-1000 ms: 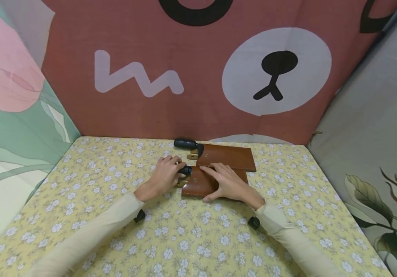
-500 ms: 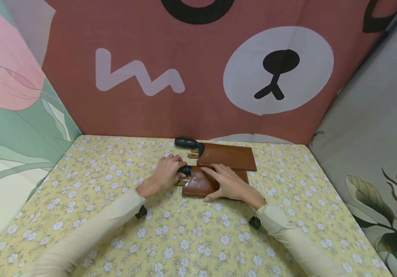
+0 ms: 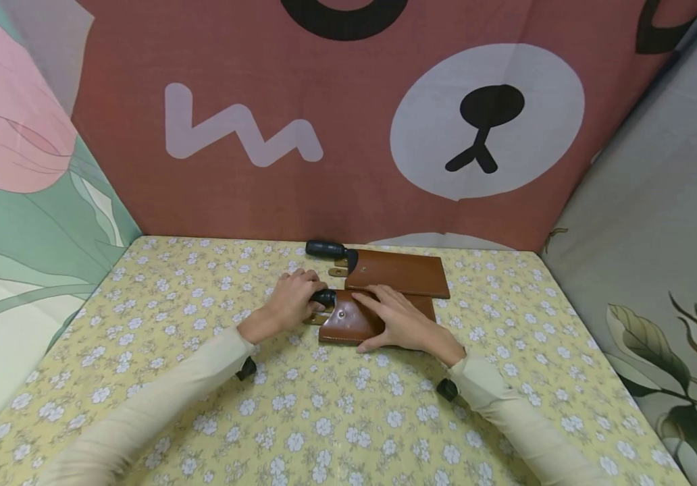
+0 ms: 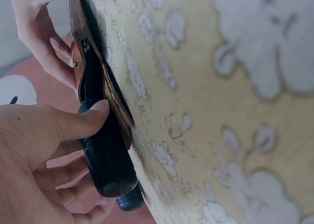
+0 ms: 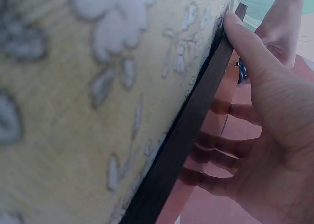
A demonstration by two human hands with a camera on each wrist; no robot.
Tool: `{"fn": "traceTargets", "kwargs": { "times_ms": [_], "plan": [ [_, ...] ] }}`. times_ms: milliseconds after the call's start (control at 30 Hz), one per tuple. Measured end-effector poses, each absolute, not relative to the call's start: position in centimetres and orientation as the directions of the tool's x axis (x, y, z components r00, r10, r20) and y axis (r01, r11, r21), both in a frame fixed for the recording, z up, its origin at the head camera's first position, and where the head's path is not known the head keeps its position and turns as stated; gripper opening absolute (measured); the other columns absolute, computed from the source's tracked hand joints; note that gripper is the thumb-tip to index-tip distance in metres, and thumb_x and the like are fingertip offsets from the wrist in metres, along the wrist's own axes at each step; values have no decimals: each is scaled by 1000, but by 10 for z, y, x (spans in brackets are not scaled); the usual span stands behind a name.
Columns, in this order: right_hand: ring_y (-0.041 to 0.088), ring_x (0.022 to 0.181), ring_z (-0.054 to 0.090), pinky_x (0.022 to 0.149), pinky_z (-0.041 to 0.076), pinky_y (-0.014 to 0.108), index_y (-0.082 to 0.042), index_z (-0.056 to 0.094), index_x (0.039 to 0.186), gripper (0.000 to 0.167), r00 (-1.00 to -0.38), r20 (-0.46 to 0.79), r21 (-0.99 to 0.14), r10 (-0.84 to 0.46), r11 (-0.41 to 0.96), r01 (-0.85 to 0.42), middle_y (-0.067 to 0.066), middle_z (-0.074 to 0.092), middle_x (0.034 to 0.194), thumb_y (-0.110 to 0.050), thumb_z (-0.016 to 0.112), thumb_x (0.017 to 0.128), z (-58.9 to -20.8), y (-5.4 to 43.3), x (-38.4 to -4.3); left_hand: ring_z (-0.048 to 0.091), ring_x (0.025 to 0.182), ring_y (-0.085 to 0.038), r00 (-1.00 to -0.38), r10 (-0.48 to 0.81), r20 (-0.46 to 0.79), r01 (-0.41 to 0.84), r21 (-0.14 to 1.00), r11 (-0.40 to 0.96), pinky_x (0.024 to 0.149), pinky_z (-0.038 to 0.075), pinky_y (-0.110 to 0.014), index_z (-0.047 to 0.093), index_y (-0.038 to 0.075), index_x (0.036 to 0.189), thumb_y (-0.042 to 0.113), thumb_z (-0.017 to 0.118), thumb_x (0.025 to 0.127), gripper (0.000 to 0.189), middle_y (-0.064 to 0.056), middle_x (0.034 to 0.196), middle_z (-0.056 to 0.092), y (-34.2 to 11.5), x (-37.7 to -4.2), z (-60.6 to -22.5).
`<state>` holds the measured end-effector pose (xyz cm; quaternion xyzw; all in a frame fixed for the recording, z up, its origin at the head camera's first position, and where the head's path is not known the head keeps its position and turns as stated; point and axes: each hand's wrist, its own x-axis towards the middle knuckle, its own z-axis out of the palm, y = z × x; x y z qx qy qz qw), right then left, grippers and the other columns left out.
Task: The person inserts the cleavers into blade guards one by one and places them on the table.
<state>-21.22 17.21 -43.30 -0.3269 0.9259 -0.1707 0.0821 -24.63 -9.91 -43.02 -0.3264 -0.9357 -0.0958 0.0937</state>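
A brown leather sheath (image 3: pixel 348 324) lies flat on the table, with a black knife handle (image 4: pixel 108 155) projecting from its left end. The blade is hidden. My left hand (image 3: pixel 290 302) holds the handle, thumb along one side and fingers curled around the other. Across the middle of the sheath my right hand (image 3: pixel 406 319) is spread; its thumb is at the near edge (image 5: pixel 211 91) and its fingers rest on the leather face. Just behind lies a second brown sheath (image 3: pixel 400 272) with its own black handle (image 3: pixel 326 250), touched by neither hand.
The table (image 3: pixel 300 418) wears a yellow floral cloth. A red wall hanging (image 3: pixel 348 196) rises directly behind the rear sheath. Patterned hangings close both sides. Leather straps (image 3: pixel 338 271) stick out beside the rear handle.
Both hands keep the same hold on handle and sheath. The view shifts slightly; neither knife visibly moves on the table.
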Motion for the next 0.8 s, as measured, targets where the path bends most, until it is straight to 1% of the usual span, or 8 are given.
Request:
{"fn": "traceTargets", "kwargs": {
  "times_ms": [200,400,500,667,800],
  "plan": [
    [42,155,26,120,29,67,-14,31,167,106,-764,-44,-369,-643,722,-586,20,26,169,-58,82,85,-430,172,-212,63,104,-30,-771,599,217,630,113,769,85,56,-53,75,8,126,28,81,93,39,-11,121,68,-99,-247,-429],
    [43,156,26,120,28,68,-15,29,167,106,-765,-46,-386,-643,718,-580,21,25,169,-58,81,86,-430,172,-212,63,106,-31,-772,602,203,629,112,769,86,55,-53,74,8,127,26,80,94,38,-12,123,67,-99,-247,-429],
    [42,155,28,119,30,67,-16,28,168,102,-762,-30,-410,-646,703,-580,19,27,168,-58,78,89,-431,172,-212,63,106,-31,-776,599,198,625,121,771,87,55,-53,74,8,127,25,81,94,38,-12,123,67,-101,-247,-429],
    [38,153,33,119,33,64,-16,27,168,90,-761,-6,-434,-649,687,-583,15,32,166,-57,67,98,-431,172,-215,63,105,-31,-777,601,185,627,152,764,88,55,-52,74,8,127,24,81,94,37,-11,120,68,-105,-248,-428],
    [38,153,34,119,32,65,-16,29,167,86,-771,1,-440,-637,692,-572,16,33,166,-56,64,100,-427,173,-216,67,102,-30,-770,606,201,638,218,738,84,57,-49,75,6,126,22,81,94,36,-11,117,71,-111,-250,-427]
  ]
}}
